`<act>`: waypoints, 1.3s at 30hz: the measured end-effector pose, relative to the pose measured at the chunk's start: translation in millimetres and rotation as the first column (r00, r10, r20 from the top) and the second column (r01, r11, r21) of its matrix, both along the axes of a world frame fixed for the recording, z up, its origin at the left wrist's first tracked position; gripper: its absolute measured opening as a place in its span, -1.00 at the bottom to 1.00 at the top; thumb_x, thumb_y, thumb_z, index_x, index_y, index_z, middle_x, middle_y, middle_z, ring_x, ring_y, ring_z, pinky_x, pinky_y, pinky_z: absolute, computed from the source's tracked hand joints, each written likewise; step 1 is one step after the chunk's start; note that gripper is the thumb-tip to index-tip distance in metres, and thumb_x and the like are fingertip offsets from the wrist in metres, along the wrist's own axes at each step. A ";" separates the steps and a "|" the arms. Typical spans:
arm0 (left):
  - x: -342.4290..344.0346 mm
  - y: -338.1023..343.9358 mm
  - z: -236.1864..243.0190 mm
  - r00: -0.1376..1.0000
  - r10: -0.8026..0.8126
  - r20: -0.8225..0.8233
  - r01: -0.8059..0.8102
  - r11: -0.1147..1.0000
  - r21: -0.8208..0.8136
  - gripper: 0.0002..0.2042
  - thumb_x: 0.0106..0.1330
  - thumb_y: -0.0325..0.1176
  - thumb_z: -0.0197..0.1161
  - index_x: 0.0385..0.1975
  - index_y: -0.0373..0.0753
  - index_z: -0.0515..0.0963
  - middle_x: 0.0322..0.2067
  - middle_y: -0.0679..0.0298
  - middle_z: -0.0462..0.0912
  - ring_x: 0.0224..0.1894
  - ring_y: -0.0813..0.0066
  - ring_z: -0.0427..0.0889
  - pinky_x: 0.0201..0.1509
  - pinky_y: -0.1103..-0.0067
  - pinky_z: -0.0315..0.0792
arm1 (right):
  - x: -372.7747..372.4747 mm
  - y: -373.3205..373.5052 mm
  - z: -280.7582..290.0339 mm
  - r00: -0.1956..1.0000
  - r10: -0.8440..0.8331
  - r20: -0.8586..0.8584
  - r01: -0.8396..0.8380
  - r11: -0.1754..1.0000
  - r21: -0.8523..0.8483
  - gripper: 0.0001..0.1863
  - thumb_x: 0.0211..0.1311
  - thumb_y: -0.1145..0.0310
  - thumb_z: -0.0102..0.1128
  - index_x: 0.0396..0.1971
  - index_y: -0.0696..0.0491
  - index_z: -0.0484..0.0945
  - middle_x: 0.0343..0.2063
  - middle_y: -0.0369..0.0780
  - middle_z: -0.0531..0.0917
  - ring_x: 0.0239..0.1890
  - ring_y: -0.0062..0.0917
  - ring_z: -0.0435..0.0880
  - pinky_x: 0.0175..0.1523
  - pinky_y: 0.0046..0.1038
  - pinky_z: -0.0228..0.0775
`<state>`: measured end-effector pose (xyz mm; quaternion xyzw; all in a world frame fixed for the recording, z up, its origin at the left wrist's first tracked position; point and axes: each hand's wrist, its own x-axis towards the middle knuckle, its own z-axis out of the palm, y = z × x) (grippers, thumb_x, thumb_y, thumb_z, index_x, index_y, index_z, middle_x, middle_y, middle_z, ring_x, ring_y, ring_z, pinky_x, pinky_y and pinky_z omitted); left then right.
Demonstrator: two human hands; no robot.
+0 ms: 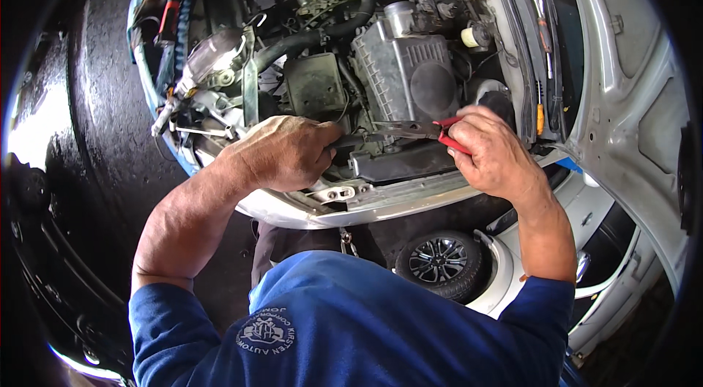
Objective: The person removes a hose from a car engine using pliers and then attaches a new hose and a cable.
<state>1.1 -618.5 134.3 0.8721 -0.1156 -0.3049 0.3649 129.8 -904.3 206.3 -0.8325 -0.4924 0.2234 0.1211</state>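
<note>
A person in a blue long-sleeved shirt (351,328) leans over the open engine bay (344,57) of a white car, seen from above the head. Both bare forearms rise from the lower edge toward the middle of the view. The right hand (494,153), at about three o'clock from the centre, has its fingers (469,139) closed around the red handles of a pair of pliers (432,131), squeezing them together so the dark metal nose points toward nine o'clock and reaches low into the bay, just in front of the black plastic air box (406,76). What the nose bites on is hidden. The left hand (289,153), at about eight o'clock from the centre, is curled knuckles-up with its fingers tucked down and together, apparently steadying or holding a dark part beside the pliers' nose, though the grasped piece cannot be made out. The two hands meet from opposite sides, likely so that one braces while the other grips. Behind them, toward twelve o'clock, a thick black hose (307,39) curves across the engine, and a small white cap (470,37) sits at one o'clock. A clear headlight unit (212,54) hangs loose at ten o'clock, out of its seat. The car's front edge, a pale metal crossbar (366,193), runs just below both hands. A wheel (439,262) of a second white vehicle shows at five o'clock, and wet dark floor (102,131) fills the nine o'clock side.
</note>
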 end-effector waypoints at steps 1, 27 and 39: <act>-5.0 3.4 2.8 0.999 0.018 0.051 -0.017 1.000 -0.006 -0.76 0.34 -0.29 0.07 -0.13 -0.31 0.49 -0.43 -0.03 0.65 -0.28 -0.07 0.66 -0.18 0.18 0.50 | -3.7 6.6 2.5 0.991 0.075 0.115 -0.077 0.997 0.017 -0.82 0.01 0.48 0.32 -0.35 0.12 0.56 -0.37 -0.10 0.58 -0.08 -0.12 0.58 0.07 -0.17 0.41; -45.3 26.0 -22.2 0.734 -0.097 0.673 -0.012 0.988 0.156 -0.74 0.14 -0.16 0.36 -0.43 -0.21 0.51 -0.50 0.24 0.54 -0.43 0.22 0.61 -0.29 0.35 0.52 | -30.4 49.7 -8.0 0.886 -0.080 -0.456 -0.025 0.975 -0.219 -0.54 -0.05 0.45 0.24 -0.06 0.24 0.52 -0.28 0.00 0.65 -0.26 -0.11 0.66 -0.11 -0.29 0.53; -24.9 33.9 -8.2 0.955 -0.018 -0.296 -0.117 0.895 -0.430 -0.60 0.44 -0.06 0.10 -0.31 -0.36 0.59 -0.50 0.03 0.61 -0.38 0.23 0.62 -0.26 0.34 0.44 | -21.1 52.8 -0.8 0.889 0.344 0.302 -0.362 0.932 0.005 -0.46 -0.20 0.38 0.41 -0.08 0.10 0.57 -0.32 -0.22 0.47 -0.30 -0.37 0.54 -0.20 -0.35 0.49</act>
